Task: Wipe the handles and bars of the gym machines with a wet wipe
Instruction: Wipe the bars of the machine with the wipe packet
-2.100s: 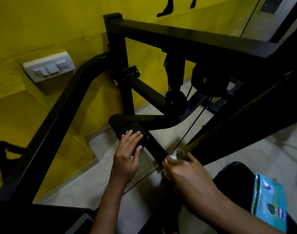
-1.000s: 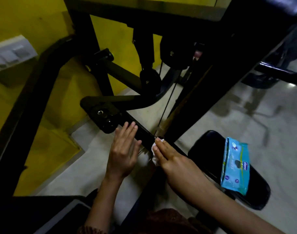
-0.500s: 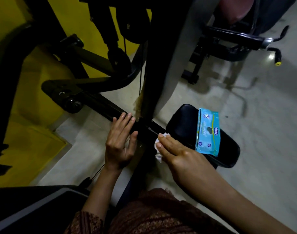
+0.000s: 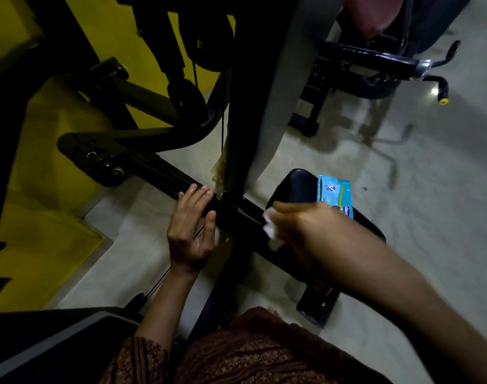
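Black metal is lying under your left hand (image 4: 191,228): you are resting this hand on the sloping bar (image 4: 164,173) of the machine, with the four fingers straight and close together on its top and the thumb standing apart on the near side. Your right hand (image 4: 308,231) is blurred. It is carrying the white wet wipe (image 4: 268,230) at the lower part of the same bar, just right of the upright post (image 4: 236,106). I cannot tell whether its fingers are curling round the wipe or lying flat on it. Behind this hand the blue pack of wipes (image 4: 335,194) is lying on a black padded seat (image 4: 292,187).
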The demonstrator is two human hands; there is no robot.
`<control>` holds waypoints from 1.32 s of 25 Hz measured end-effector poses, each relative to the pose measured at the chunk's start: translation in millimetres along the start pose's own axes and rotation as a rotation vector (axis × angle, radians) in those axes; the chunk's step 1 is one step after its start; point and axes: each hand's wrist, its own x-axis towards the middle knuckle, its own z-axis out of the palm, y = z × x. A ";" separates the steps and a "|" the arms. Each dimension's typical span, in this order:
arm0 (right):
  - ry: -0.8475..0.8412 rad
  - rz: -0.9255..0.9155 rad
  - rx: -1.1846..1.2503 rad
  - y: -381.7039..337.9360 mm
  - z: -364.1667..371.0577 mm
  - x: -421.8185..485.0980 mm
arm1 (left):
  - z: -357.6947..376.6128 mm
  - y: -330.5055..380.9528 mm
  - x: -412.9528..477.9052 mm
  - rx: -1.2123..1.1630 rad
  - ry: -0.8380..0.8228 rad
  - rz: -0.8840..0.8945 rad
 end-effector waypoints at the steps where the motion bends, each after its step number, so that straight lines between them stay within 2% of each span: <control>1: 0.078 -0.099 0.022 -8.4 11.9 17.6 | 0.9 -0.8 -1.2 -0.001 0.015 0.001; 5: 0.105 -0.205 -0.067 -1.2 48.6 27.6 | 2.3 0.0 -3.5 0.052 0.040 0.052; 8: 0.033 -0.198 -0.014 29.9 27.6 -24.4 | 3.0 11.0 -4.8 0.049 0.001 0.262; 10: -0.020 -0.146 0.126 47.5 3.8 -54.7 | 7.7 25.2 -10.3 -0.021 -0.045 0.375; 11: -0.038 -0.095 0.226 53.5 -7.3 -62.5 | 10.4 32.0 -14.1 -0.042 -0.049 0.383; 15: 0.135 -0.015 0.423 45.0 -4.8 -35.3 | 14.4 37.5 -20.4 -0.044 -0.033 0.346; 18: 0.040 -0.031 0.394 32.6 20.2 -23.0 | 14.9 35.1 -20.0 -0.035 -0.027 0.348; 21: -0.061 0.029 0.324 60.8 1.8 -56.3 | 17.9 39.6 -23.3 -0.034 0.000 0.311; 23: -0.163 0.116 0.432 69.3 -20.7 -74.7 | 19.6 40.2 -24.3 -0.036 0.004 0.295; 26: -0.025 0.166 0.684 64.7 -19.3 -50.9 | 20.4 39.4 -23.4 -0.026 0.014 0.305; 29: -0.036 0.035 0.570 47.8 10.8 -16.0 | 21.0 41.0 -23.9 -0.010 0.021 0.309; 33: -0.152 0.046 0.280 64.9 2.4 -42.7 | 20.7 41.2 -24.2 -0.008 0.020 0.304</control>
